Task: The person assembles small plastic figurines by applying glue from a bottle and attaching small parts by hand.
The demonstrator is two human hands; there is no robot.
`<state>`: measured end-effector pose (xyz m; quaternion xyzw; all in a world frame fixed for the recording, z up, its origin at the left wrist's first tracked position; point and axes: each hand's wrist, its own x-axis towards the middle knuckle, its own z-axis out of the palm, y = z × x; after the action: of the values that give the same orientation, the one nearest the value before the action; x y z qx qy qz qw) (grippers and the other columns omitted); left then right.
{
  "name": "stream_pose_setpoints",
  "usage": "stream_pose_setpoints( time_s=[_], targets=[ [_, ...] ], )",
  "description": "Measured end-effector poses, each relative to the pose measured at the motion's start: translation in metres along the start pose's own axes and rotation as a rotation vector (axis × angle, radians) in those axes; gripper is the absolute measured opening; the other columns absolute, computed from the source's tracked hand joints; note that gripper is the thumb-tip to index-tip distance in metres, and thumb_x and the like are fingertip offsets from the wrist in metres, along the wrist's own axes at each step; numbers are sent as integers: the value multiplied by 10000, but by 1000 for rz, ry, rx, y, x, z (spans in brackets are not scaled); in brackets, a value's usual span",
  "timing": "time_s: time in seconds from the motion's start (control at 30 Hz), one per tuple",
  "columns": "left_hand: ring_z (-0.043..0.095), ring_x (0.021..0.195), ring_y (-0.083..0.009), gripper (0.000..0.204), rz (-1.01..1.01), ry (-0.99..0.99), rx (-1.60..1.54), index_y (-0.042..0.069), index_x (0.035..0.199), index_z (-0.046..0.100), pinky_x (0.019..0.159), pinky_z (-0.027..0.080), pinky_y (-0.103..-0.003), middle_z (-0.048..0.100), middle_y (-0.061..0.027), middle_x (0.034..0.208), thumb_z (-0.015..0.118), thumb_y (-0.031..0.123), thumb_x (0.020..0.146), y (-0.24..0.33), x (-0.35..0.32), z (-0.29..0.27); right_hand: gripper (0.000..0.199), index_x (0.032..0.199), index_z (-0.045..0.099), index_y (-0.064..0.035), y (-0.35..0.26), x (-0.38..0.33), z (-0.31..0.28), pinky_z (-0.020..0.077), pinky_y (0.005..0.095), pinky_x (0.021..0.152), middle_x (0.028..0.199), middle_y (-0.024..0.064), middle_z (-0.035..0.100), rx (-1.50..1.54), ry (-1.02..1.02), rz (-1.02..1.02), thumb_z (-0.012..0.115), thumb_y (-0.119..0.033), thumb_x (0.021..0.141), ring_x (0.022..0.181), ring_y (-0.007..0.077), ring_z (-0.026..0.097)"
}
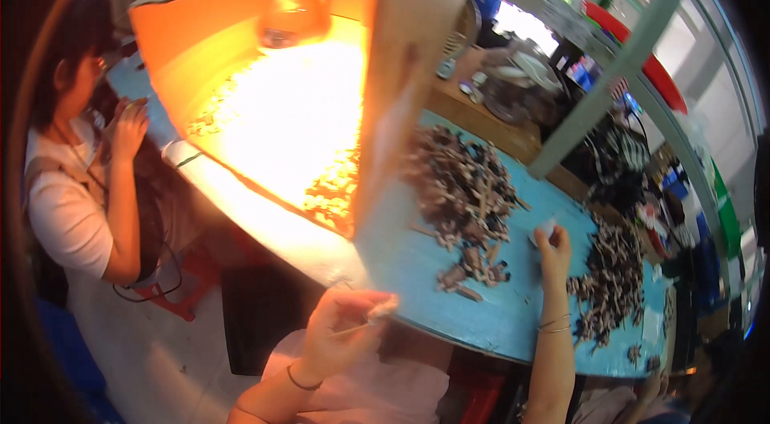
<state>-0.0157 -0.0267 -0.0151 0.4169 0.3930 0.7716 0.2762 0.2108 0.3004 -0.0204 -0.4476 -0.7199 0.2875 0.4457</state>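
My left hand [341, 326] is closed in a pinch in front of the table's near edge. It holds a small pale piece [383, 309], and a thin stick [350, 331] shows below the fingers. Over the blue table [409, 284], my right hand [553, 251] pinches a small white object [546, 227], whose kind I cannot make out. That hand is between two heaps: a brown and pinkish pile of small pieces [473, 191] to its left, and a darker pile of similar pieces [613, 279] to its right.
On the left stands an open cardboard box [164, 55] with a bright lamp [293, 19] over more small pieces. A person [76, 199] is seated beyond it. A grey-green metal post [618, 63] rises behind the table. Another person's hand [654, 392] shows at the lower right.
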Motion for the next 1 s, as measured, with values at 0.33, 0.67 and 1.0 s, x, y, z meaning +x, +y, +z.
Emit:
stream_pose_setpoints(
  time_s=[0.33, 0.67, 1.0],
  targets=[
    [588, 960, -215, 286, 119, 206, 50, 27, 1028, 401, 789, 507, -310, 554, -206, 1074, 580, -44, 816, 22, -11, -51, 303, 1126, 458, -22, -111, -45, 13, 390, 368, 831, 1132, 122, 482, -312, 354, -385, 551, -83, 844, 993, 230, 480],
    [578, 968, -280, 216, 248, 569, 24, 52, 1017, 399, 831, 502, -382, 536, -224, 1062, 557, 108, 880, 50, -32, -79, 106, 727, 542, -58, -277, -94, 298, 461, 346, 600, 732, 91, 553, -525, -296, -947, 553, -150, 778, 679, 223, 573],
    [577, 1001, -264, 239, 130, 563, -72, 38, 1027, 428, 840, 507, -373, 556, -185, 1061, 564, -26, 841, 69, -39, -101, 215, 906, 655, -43, -267, -38, 375, 474, 371, 707, 996, 168, 593, -920, -584, -347, 476, -135, 830, 885, 277, 587]
  ],
)
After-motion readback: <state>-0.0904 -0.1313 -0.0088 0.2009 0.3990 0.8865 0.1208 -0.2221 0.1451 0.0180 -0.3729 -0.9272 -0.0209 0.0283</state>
